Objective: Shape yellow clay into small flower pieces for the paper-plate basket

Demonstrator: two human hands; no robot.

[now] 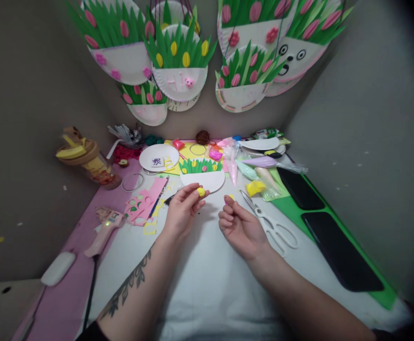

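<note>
My left hand (183, 208) pinches a small yellow clay ball (201, 192) between thumb and fingers, just in front of a half paper plate (203, 180) with green paper grass and small tulip shapes. My right hand (240, 227) holds a tiny yellow clay bit (231, 197) at its fingertips, a little to the right of the left hand. Both hands hover over the white table surface (207, 274). White scissors (272, 225) lie just right of my right hand.
A pink glue gun (104, 229) and pink paper scraps (141, 203) lie at the left. Bags of coloured clay (256, 173) sit at the right back, a round paper plate (159, 157) behind. Two black slabs (338, 251) rest on green paper. Finished plate crafts (180, 61) hang on the wall.
</note>
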